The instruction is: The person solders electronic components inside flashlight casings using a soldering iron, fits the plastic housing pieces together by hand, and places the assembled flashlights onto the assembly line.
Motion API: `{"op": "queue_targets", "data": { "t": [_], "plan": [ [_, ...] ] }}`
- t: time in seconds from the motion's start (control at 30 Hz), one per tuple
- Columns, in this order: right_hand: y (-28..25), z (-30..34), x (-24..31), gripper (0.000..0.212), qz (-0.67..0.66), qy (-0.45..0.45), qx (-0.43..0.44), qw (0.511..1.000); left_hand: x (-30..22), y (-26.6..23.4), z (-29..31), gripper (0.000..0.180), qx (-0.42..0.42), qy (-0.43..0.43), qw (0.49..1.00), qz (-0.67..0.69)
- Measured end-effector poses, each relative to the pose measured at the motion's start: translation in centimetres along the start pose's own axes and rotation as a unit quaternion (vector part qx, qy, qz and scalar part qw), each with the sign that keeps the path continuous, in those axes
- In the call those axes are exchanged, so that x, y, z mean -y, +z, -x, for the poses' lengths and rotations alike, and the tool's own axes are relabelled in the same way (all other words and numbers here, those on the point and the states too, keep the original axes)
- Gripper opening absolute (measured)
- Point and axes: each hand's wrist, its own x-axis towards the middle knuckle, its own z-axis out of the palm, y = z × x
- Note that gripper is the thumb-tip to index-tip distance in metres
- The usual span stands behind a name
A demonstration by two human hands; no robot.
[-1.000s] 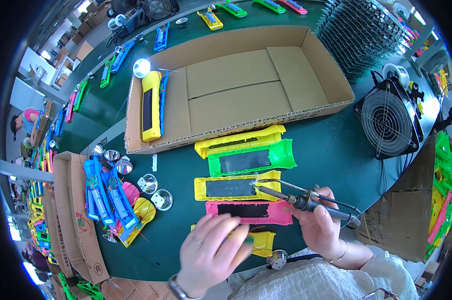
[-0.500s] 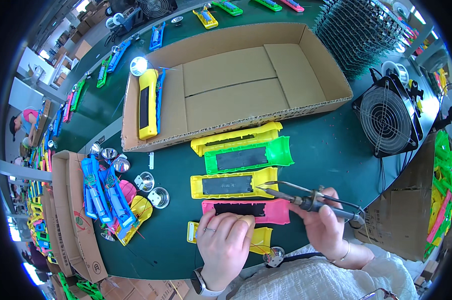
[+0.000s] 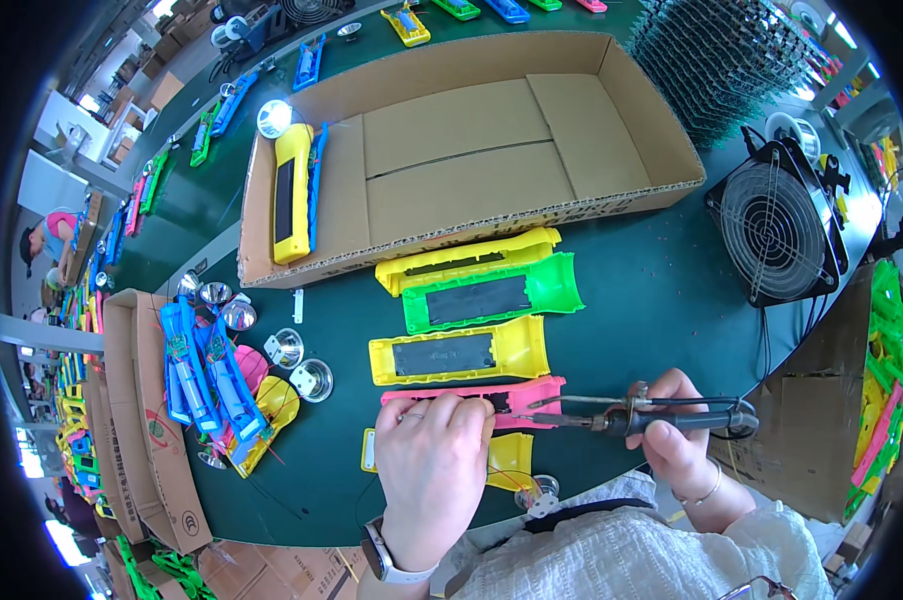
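My right hand [image 3: 680,445] is closed round a soldering iron [image 3: 627,422] with a thin feed tube along it. The iron's tip points left over the pink flashlight shell [image 3: 544,392], near my left fingertips. My left hand [image 3: 434,470] lies across that shell, fingers curled and pressed together; whatever they grip is hidden beneath. Partly under the hand is a yellow shell [image 3: 512,462], with a round reflector [image 3: 545,490] beside it. Beyond the pink shell lie a yellow shell [image 3: 522,346], a green shell [image 3: 555,283] and another yellow shell [image 3: 525,243], each with a dark panel.
A shallow cardboard box [image 3: 472,130] at the back holds a yellow flashlight [image 3: 292,200]. Blue flashlight parts [image 3: 194,370] and loose reflectors [image 3: 313,380] lie at left. A black fan [image 3: 775,230] stands at right, by a stack of wire-like racks [image 3: 717,70].
The soldering iron has swung down and left, from over the yellow shell to the pink one, and is now more level. My left hand has shifted slightly left; the view has tilted a little.
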Motion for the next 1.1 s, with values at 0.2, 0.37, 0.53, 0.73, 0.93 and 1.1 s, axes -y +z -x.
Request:
{"op": "queue_targets", "data": {
  "t": [0.2,0.37,0.53,0.73,0.93,1.1],
  "plan": [
    [-1.26,-0.26,0.00,0.022,0.235,-0.024,0.071,0.969,-0.11,0.14,-0.52,0.010,-0.009,0.009,1.000,-0.011],
    [-0.63,-0.61,0.31,0.021,0.267,-0.020,0.078,0.960,-0.29,0.13,-0.53,0.010,-0.012,-0.005,1.000,-0.003],
    [-0.73,-0.68,0.31,0.022,0.287,-0.010,0.088,0.954,-0.41,0.15,-0.47,0.010,-0.017,-0.010,1.000,-0.002],
    [-0.47,-0.81,0.51,0.022,0.303,-0.011,0.084,0.949,-0.35,0.14,-0.60,0.010,-0.006,-0.008,1.000,-0.015],
    [-0.45,-0.71,0.43,0.023,0.296,-0.008,0.082,0.952,-0.44,0.10,-0.63,0.010,-0.004,-0.009,1.000,-0.011],
    [-0.80,-0.52,0.06,0.023,0.271,-0.014,0.073,0.960,-0.51,0.06,-0.59,0.009,0.005,-0.016,1.000,-0.014]
  ]
}}
